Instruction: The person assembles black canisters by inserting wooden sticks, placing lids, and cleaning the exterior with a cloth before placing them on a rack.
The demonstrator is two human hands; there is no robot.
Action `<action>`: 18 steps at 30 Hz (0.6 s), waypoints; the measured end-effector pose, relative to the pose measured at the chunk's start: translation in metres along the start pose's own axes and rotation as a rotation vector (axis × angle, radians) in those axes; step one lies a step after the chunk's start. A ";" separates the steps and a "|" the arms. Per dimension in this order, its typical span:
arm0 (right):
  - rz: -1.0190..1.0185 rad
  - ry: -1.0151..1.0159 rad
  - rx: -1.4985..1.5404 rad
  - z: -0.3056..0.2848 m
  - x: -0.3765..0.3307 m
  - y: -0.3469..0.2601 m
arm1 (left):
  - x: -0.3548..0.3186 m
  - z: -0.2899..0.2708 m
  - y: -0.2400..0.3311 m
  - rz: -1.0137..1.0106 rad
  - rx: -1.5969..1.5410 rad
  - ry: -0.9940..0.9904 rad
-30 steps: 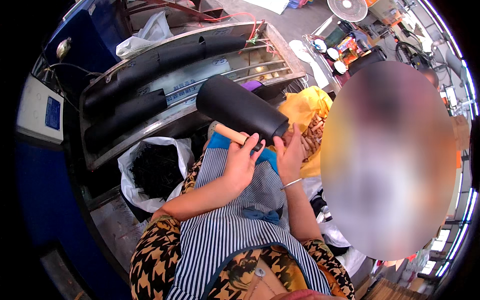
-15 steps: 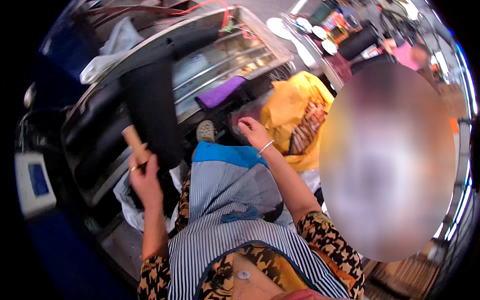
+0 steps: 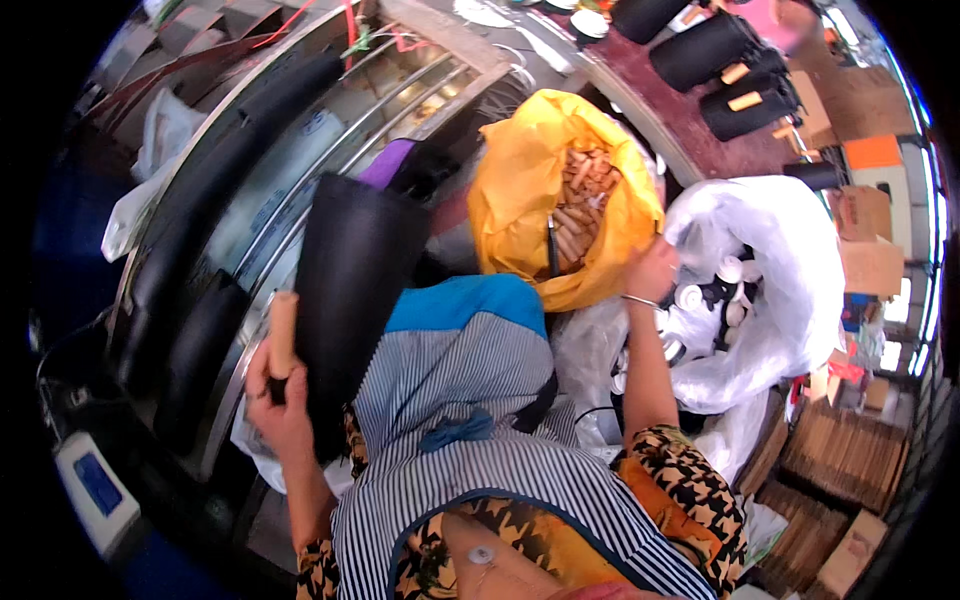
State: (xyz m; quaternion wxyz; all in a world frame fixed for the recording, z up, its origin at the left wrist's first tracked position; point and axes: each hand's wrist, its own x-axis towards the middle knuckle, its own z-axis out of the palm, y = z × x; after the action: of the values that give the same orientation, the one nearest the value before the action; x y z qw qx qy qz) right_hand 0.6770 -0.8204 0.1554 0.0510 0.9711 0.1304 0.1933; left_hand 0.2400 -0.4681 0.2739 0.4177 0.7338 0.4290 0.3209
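- Right of centre I've got the yellow bag (image 3: 505, 160) gaping, a heap of wooden pieces (image 3: 582, 205) inside.
- Beside it, the white bag (image 3: 800, 335), full of black-and-white parts (image 3: 690, 298); the yellow one sits between that load and my cylinder (image 3: 350, 270).
- And there's the right hand (image 3: 655, 268), at the yellow bag's right edge, close to the white bag; its fingertips are lost to me, so I can't tell whether they pinch anything.
- Over to the left hand (image 3: 285, 405): thumb and fingers clamped on the handle (image 3: 283, 330).
- The cylinder is up beside the apron (image 3: 460, 365), left of it, tilted, covering part of the trough (image 3: 470, 45) and its metal bars (image 3: 345, 140).
- What a dark one: matt black, smooth, wider at the far end. The handle is pale, plain wood along its left side; I can't see the join.
- In the trough, more black tubes (image 3: 190, 250); a purple cloth (image 3: 390, 163) peeks out past the cylinder.
- Top right, a red-brown table (image 3: 635, 80) carries black pots (image 3: 705, 50) with wooden handles.
- Lower right, cardboard (image 3: 845, 455) in stacks; lower left, a pale control box (image 3: 100, 490).
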 end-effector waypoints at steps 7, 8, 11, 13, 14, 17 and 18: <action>0.254 0.026 0.597 -0.015 0.034 0.049 | -0.002 0.045 0.036 -0.055 -0.392 -0.021; 0.223 0.105 0.706 -0.038 0.030 0.036 | -0.003 0.051 0.042 -0.036 -0.362 0.017; 0.049 0.094 0.993 -0.124 -0.010 -0.038 | -0.011 0.067 0.063 -0.013 -0.512 0.038; -0.137 -0.183 1.281 -0.175 -0.068 -0.089 | -0.020 0.077 0.074 0.011 -0.469 0.018; -0.603 0.086 0.861 -0.187 -0.088 -0.126 | -0.025 0.081 0.079 0.045 -0.510 0.009; -1.231 0.072 0.997 -0.209 -0.111 -0.177 | -0.042 0.086 0.088 0.084 -0.521 -0.068; -1.171 0.077 1.137 -0.212 -0.112 -0.186 | -0.045 0.083 0.088 0.133 -0.478 -0.054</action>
State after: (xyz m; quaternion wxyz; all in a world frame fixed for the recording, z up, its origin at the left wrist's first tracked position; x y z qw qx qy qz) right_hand 0.4518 -0.6618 0.2819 -0.3611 0.6157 0.6966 0.0727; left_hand 0.3220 -0.5615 0.3101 0.5684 0.6492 0.2805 0.4204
